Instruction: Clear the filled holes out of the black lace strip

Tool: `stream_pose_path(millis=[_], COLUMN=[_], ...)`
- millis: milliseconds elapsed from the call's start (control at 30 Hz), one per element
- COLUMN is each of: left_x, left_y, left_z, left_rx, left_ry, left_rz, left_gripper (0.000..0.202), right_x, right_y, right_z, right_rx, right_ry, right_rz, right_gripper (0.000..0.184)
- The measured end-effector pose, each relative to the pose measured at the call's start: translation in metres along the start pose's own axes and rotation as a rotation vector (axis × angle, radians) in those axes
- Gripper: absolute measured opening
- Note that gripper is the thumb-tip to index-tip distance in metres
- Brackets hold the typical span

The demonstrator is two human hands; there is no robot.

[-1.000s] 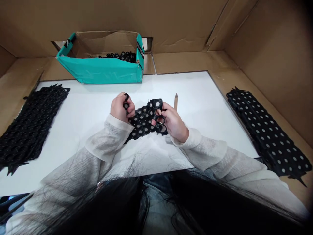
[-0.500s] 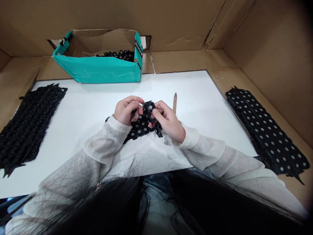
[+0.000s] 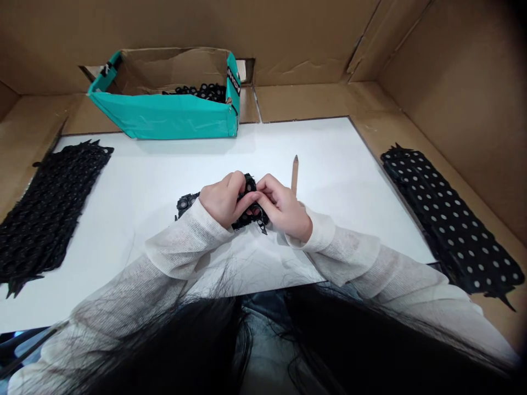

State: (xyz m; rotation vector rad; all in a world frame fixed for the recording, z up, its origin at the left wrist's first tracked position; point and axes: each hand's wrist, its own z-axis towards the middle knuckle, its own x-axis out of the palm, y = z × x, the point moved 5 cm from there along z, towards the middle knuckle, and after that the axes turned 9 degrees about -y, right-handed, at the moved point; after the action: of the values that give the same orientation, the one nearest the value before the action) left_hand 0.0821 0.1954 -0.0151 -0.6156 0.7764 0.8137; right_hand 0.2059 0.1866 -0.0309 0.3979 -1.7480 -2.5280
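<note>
Both hands are closed on a black rubber-like sheet of small rings at the middle of the white board. My left hand covers much of the sheet, its thumb and fingers pinching near the upper right edge. Thumb to thumb with it, my right hand grips the sheet's right end, where a pointed tab hangs down. The fingertips hide exactly which part is pinched. Just right of my right hand lies a wooden stick with a dark pointed tip.
A turquoise cardboard box holding black rings stands at the back left. Black ringed sheets are piled at the left, and dotted black sheets at the right. Cardboard walls enclose the white board.
My left hand has turned over the sheet and moved right, its thumb now meeting my right thumb. My right hand has stayed nearly in place.
</note>
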Motion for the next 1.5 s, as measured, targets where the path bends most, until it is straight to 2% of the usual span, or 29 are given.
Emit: stream_pose_path(millis=[167, 267, 367, 500, 600, 733, 867, 1000, 1067, 1167, 1233, 1300, 1333, 1400, 1500], left_x=[0.005, 0.004, 0.003, -0.002, -0.002, 0.002, 0.007, 0.006, 0.007, 0.005, -0.001, -0.014, -0.025, -0.054, -0.088], left_y=[-0.006, -0.007, -0.005, 0.003, 0.006, 0.002, -0.007, -0.005, -0.003, 0.0, 0.01, 0.03, 0.043, 0.068, 0.089], left_z=[0.002, 0.002, 0.003, 0.003, 0.003, 0.002, 0.001, 0.006, 0.009, 0.013, 0.017, 0.024, 0.03, 0.046, 0.087], left_rx=[0.032, 0.012, -0.023, -0.088, -0.14, -0.122, -0.019, -0.113, -0.151, -0.118, -0.089, -0.101, -0.135, -0.198, -0.215], left_ry=[0.062, 0.037, -0.064, -0.259, -0.301, -0.207, -0.075, -0.049, -0.023, -0.014, -0.06, -0.165, -0.248, -0.504, -0.715], left_rz=[0.026, -0.003, -0.081, -0.197, -0.264, -0.261, -0.075, 0.14, 0.128, 0.103, 0.131, 0.152, 0.149, 0.181, 0.186], left_gripper=[0.036, 0.031, 0.023, 0.019, 0.021, 0.026, 0.028, 0.025, 0.024, 0.023, 0.02, 0.019, 0.022, 0.034, 0.044], right_x=[0.001, 0.001, 0.003, 0.006, 0.005, 0.005, 0.004, 0.004, 0.005, 0.003, -0.002, -0.01, -0.014, -0.019, -0.013], right_y=[0.002, 0.005, 0.006, 0.004, 0.001, -0.002, -0.001, -0.003, -0.005, -0.009, -0.012, -0.017, -0.02, -0.022, -0.015], right_z=[0.001, 0.002, 0.002, 0.002, 0.003, 0.002, 0.0, 0.0, 0.001, 0.005, 0.008, 0.01, 0.01, 0.01, 0.008], right_rx=[-0.005, -0.033, -0.009, 0.112, 0.177, 0.228, 0.166, 0.155, 0.178, 0.217, 0.249, 0.295, 0.318, 0.324, 0.204], right_ry=[0.007, -0.01, -0.011, -0.048, -0.11, -0.121, -0.105, -0.094, -0.102, -0.131, -0.177, -0.262, -0.302, -0.346, -0.29], right_rz=[-0.01, -0.03, 0.016, 0.186, 0.248, 0.249, 0.183, 0.163, 0.208, 0.32, 0.36, 0.354, 0.339, 0.3, 0.211], right_gripper=[0.012, 0.012, 0.01, 0.011, 0.012, 0.015, 0.016, 0.016, 0.016, 0.015, 0.014, 0.011, 0.01, 0.009, 0.015])
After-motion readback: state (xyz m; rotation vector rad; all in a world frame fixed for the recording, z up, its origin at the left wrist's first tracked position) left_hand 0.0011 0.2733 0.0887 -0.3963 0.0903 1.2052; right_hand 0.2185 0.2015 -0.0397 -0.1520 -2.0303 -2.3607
